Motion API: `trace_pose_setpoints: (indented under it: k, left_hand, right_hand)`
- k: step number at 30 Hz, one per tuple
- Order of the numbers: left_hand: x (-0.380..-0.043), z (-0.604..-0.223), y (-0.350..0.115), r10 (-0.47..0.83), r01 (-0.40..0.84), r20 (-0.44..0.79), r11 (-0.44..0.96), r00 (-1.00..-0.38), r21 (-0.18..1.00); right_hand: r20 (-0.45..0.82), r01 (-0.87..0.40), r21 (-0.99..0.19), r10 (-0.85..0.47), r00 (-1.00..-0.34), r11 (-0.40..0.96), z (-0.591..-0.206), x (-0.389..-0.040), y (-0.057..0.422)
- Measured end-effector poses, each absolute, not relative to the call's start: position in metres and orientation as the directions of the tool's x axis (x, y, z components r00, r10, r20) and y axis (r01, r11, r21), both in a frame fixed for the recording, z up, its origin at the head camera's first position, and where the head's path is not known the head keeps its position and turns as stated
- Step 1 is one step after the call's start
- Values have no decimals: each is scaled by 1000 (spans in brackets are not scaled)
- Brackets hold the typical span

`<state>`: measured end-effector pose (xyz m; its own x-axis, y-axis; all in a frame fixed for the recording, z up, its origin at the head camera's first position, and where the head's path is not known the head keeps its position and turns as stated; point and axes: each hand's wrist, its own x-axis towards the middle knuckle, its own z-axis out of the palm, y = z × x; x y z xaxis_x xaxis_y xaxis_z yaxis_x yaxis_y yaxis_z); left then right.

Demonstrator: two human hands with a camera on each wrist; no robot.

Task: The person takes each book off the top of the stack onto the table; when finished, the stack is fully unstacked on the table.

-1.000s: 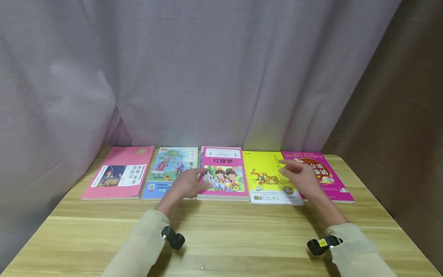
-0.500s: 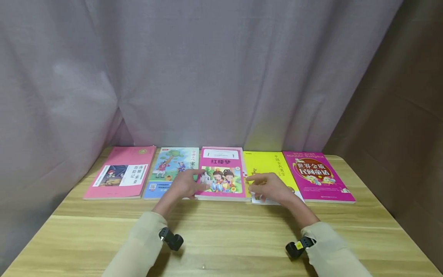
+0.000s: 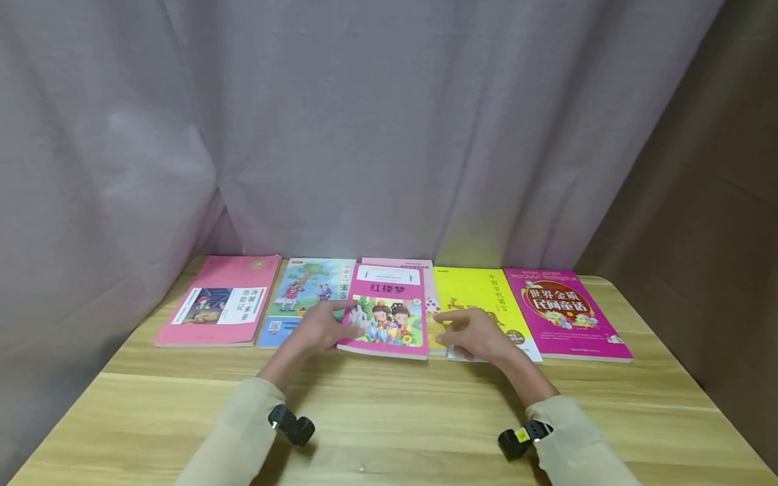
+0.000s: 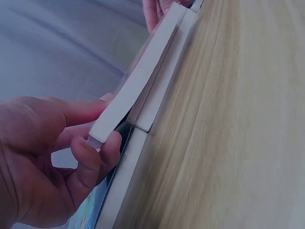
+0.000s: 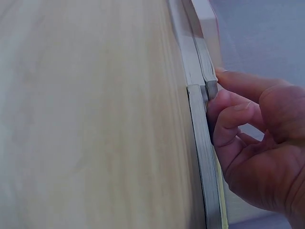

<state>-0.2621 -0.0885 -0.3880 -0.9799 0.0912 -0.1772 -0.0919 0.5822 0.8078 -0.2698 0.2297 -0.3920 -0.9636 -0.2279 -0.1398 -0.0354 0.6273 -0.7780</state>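
My left hand (image 3: 322, 325) pinches the left edge of a pink picture book (image 3: 389, 314) with two cartoon children on its cover. In the left wrist view its white page edge is tilted up between thumb and curled fingers. Beneath it shows a second book (image 3: 434, 337), pale pink at the top and yellow lower down, mostly hidden. My right hand (image 3: 478, 332) pinches that lower book's right corner, as the right wrist view shows, while its fingers overlap the yellow book (image 3: 474, 283) beside it. The blue book (image 3: 304, 287) lies partly behind my left hand.
A salmon-pink book (image 3: 225, 270) lies at the left end of the row and a magenta book (image 3: 568, 341) at the right end. All stand on a wooden table (image 3: 389, 418) before a grey curtain (image 3: 340, 135).
My right hand has come left from over the yellow book to the middle stack. The pink picture book has slid towards me and slightly left in my left hand, baring the book below.
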Motion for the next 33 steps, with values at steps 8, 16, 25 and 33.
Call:
trace_pose_setpoints:
  k: [8,16,25,33]
  left_hand:
    - [-255,-394,-104,123,-90,-164,460,-979,883]
    - [-253,-404,-117,209,-107,-191,356,-959,928]
    - [-251,-406,-128,316,-178,-223,166,-922,970]
    - [-245,-407,-138,409,-228,-198,-24,-891,973]
  right_hand:
    - [-141,-38,-781,-235,-962,624,-396,-271,233]
    - [-143,-29,-769,-217,-966,639,-394,-269,231]
    - [-144,-14,-785,-206,-968,619,-396,-270,232]
    - [-141,-17,-785,-205,-969,619,-397,-269,232]
